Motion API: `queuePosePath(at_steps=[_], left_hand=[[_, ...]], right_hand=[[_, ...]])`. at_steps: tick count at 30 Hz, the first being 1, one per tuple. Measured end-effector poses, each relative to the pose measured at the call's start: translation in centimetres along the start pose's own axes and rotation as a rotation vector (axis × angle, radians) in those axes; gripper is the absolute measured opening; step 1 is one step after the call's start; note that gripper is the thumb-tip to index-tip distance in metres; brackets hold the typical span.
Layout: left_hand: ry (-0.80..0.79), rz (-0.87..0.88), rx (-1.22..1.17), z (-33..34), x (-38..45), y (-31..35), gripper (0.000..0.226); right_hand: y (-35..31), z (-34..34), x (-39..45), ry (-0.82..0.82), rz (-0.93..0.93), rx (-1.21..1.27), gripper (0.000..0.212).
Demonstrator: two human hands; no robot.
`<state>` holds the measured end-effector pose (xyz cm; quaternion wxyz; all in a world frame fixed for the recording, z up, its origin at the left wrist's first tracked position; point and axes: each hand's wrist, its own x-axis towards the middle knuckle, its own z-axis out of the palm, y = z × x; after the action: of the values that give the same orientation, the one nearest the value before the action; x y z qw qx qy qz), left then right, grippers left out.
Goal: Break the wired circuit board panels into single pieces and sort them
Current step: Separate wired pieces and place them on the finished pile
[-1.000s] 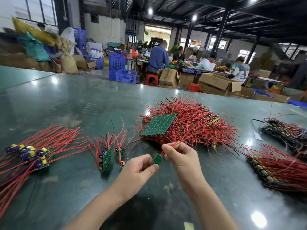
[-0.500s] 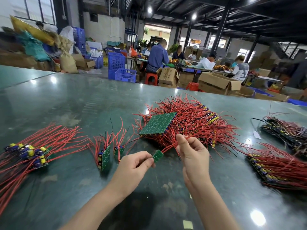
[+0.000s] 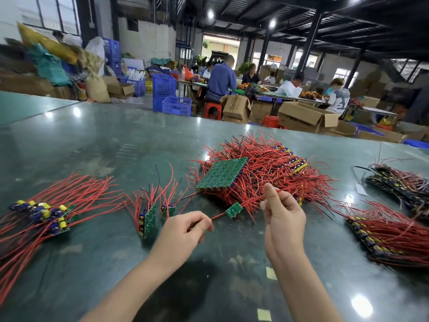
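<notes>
A single small green board (image 3: 234, 209) hangs above the table between my hands, stretched on its red wires. My left hand (image 3: 185, 231) pinches the wire on the board's left. My right hand (image 3: 284, 217) pinches the wires on its right, thumb up. Behind them a green circuit board panel (image 3: 221, 173) lies face down on a big heap of red-wired panels (image 3: 274, 173). Two small broken-off strips (image 3: 151, 217) stand on edge left of my left hand. A pile of single wired boards (image 3: 44, 214) lies at the far left.
The glossy green table (image 3: 104, 145) spreads wide behind the piles. At the right lie a red-wired panel stack (image 3: 392, 233) and a darker-wired stack (image 3: 404, 182). Beyond the table's far edge are cardboard boxes, blue crates and seated people.
My hands have drawn apart. The left hand went from pinching the small board itself to pinching its wire, and the board now hangs stretched between both hands.
</notes>
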<state>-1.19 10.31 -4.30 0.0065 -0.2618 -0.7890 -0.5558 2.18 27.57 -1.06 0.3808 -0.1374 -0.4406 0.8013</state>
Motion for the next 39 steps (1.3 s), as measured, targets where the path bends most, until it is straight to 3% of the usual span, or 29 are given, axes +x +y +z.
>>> queuePosePath(at_steps=[3,5,8,10,16,20,26,30,32,39], left_hand=[[-0.126,-0.029,-0.066,-0.3,-0.1,0.2,0.022],[-0.273,-0.113,-0.27,-0.4,-0.2,0.4,0.006],[-0.432,-0.19,-0.488,0.0,-0.6,0.7,0.038],[-0.444,-0.19,-0.599,0.5,-0.9,0.9,0.042],[-0.091,-0.268,-0.827,-0.3,0.1,1.3,0.017],[0.262,-0.188,-0.986,-4.1,1.8,1.3,0.021],[0.733,0.04,-0.381,-9.9,2.4,-1.4,0.018],[0.853,0.087,0.318,-12.2,2.3,-3.7,0.013],[0.87,0.013,0.527,-13.1,2.2,-5.0,0.014],[0.707,-0.504,0.822,-14.6,1.5,-7.0,0.019]], right_hand=[[-0.5,0.2,-0.2,-0.052,0.037,0.08,0.019],[-0.8,0.4,-0.4,-0.11,0.065,0.09,0.015],[-0.7,0.6,-0.8,-0.201,0.085,0.088,0.016],[-0.6,0.7,-0.9,-0.241,0.085,0.08,0.018],[0.0,1.0,-1.2,-0.34,0.163,0.079,0.034],[1.2,1.3,-2.1,-0.406,0.237,-0.084,0.04],[1.4,1.1,-2.2,-0.372,0.261,-0.233,0.04],[1.3,1.1,-2.1,-0.377,0.259,-0.258,0.037],[1.5,1.0,-2.1,-0.388,0.254,-0.295,0.036],[1.9,0.9,-2.3,-0.469,0.26,-0.379,0.034]])
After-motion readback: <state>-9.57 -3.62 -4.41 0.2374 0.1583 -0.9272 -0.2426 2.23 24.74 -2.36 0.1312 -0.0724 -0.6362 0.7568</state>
